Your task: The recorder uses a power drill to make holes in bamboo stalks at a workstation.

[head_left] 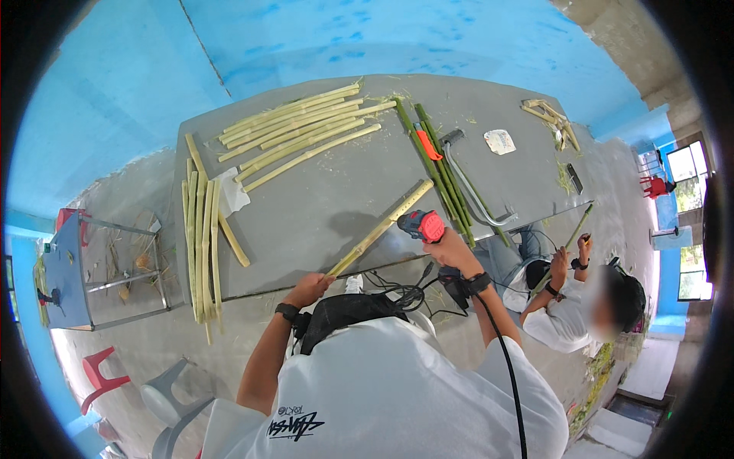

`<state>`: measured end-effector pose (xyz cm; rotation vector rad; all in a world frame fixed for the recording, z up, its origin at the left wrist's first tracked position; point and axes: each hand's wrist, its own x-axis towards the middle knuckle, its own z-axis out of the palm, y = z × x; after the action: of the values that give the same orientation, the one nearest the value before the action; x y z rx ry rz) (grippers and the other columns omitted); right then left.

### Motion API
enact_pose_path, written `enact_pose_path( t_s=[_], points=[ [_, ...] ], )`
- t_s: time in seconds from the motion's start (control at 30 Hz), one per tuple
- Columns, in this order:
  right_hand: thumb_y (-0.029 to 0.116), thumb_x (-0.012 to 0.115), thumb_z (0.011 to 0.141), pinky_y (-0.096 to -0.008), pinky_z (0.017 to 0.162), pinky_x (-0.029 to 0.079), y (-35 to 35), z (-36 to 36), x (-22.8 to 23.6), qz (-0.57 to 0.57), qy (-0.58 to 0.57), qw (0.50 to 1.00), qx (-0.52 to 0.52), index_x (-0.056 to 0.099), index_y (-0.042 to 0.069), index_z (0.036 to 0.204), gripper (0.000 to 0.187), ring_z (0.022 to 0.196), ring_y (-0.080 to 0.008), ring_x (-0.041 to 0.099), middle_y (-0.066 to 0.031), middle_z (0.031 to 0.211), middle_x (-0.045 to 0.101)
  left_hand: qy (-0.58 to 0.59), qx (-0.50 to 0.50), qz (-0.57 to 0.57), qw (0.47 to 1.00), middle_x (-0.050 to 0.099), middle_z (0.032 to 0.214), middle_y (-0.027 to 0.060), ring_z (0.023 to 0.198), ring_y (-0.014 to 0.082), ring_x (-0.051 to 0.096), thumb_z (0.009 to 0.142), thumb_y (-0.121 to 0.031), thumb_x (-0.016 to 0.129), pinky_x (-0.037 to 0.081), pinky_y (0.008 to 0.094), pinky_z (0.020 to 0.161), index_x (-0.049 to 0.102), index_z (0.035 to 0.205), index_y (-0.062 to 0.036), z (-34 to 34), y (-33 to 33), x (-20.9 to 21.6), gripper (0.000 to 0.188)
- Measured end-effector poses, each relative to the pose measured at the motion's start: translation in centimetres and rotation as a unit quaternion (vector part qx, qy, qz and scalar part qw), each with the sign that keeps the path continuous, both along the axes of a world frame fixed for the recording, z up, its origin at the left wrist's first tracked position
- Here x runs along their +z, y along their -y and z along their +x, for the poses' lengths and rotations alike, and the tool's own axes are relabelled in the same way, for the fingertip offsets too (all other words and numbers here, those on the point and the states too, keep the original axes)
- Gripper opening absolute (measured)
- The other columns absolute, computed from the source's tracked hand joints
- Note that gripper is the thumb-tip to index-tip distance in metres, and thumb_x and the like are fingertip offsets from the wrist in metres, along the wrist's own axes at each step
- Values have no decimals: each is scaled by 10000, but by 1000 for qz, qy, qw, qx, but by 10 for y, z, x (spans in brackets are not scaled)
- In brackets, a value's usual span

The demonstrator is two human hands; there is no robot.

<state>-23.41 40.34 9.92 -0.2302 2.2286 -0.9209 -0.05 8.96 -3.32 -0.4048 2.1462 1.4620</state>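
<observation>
My left hand (310,289) is closed round the near end of a pale peeled bamboo pole (380,229) at the table's front edge. The pole slants away to the right, its far end over the tabletop, with small dark spots along its far half. My right hand (453,252) grips a red and dark grey power drill (423,226). The drill's nose points left at the pole, close to its middle; whether the bit touches it I cannot tell.
Peeled poles (294,130) lie in rows on the grey table (336,191), more at its left (200,237). Green stalks (432,168), an orange-handled tool (428,145) and a bow saw (466,180) lie right. Cables (409,291) hang nearby. A person (566,306) holds a green stalk.
</observation>
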Motion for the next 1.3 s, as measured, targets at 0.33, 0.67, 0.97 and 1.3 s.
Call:
enact_pose_path(
  t_s=[0.33, 0.67, 0.97, 1.3],
  points=[
    [150, 713, 764, -301, 476, 434, -18, 6, 33, -106, 29, 993, -42, 639, 16, 903, 207, 492, -122, 547, -32, 643, 604, 50, -4, 59, 997, 488, 658, -4, 588, 139, 426, 1002, -531, 465, 390, 338, 544, 529, 772, -60, -9, 4, 8, 529],
    [202, 732, 778, -292, 447, 383, -17, 6, 0, -83, 23, 996, -24, 605, 33, 883, 236, 460, -101, 484, -3, 610, 553, 39, -2, 36, 999, 459, 642, -42, 534, 84, 417, 994, -480, 528, 352, 271, 467, 518, 785, -88, -20, 3, 9, 444],
    [204, 706, 784, -316, 461, 425, -10, 9, 10, -58, 3, 998, -15, 605, 12, 878, 236, 450, -134, 517, -27, 605, 559, 42, -5, 24, 999, 541, 686, 71, 654, 194, 502, 990, -497, 512, 413, 367, 615, 580, 813, -9, -24, 2, 9, 523],
    [124, 686, 749, -299, 424, 394, -8, 3, 10, -88, 77, 993, -25, 598, 21, 871, 182, 430, -126, 493, -19, 590, 539, -12, -32, -12, 999, 466, 637, 8, 595, 141, 432, 1006, -510, 478, 370, 341, 540, 520, 747, -44, -22, 6, 0, 534]
  ],
)
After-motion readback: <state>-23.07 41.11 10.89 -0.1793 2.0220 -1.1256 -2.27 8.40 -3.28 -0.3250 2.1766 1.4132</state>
